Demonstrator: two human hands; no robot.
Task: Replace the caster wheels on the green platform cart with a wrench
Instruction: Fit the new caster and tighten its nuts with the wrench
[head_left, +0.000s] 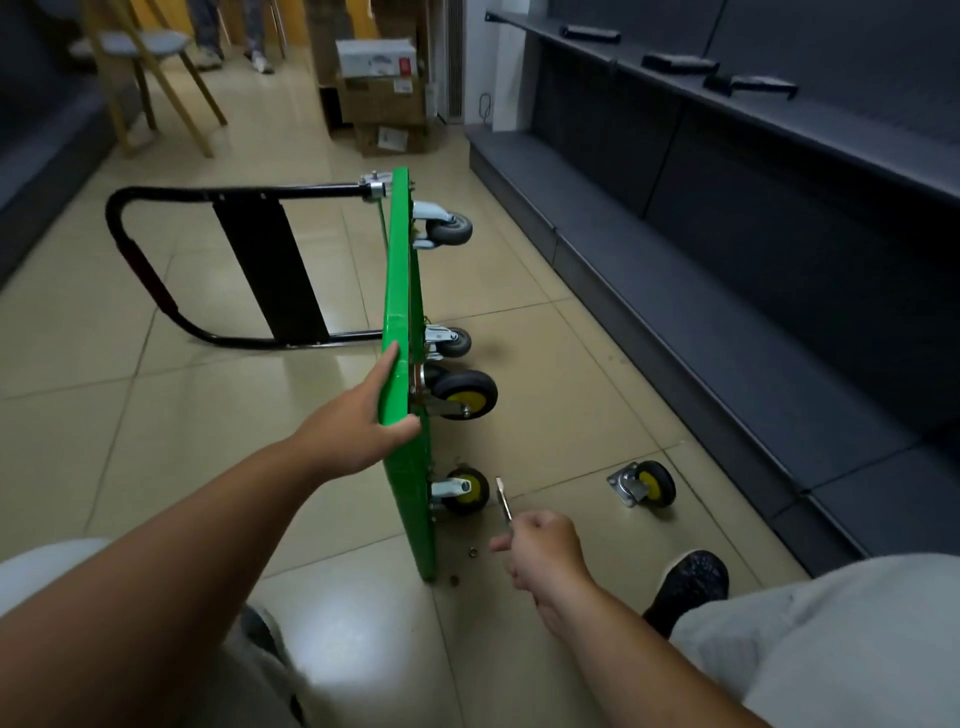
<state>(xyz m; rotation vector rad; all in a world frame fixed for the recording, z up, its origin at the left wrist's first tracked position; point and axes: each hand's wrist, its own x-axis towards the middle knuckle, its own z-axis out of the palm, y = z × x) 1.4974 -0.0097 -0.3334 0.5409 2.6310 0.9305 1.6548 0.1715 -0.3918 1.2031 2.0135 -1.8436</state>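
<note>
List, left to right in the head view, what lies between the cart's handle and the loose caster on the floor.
The handle's red grip → left hand gripping the green platform → lowest yellow-hub caster on the cart → wrench in the right hand → loose caster.

A beige tiled floor (519, 322) fills the room, glossy enough to catch the light. At the far left stands a wooden chair (150, 57) with a grey padded seat, and just behind it are the lower legs and pale shoes of another person (260, 62). Cardboard boxes (382, 98) are stacked against the back wall, a white box (375, 58) on top. Dark grey shelving (727, 208) runs along the right side; several black oblong objects (680, 63) lie on its upper shelf, well apart.
</note>
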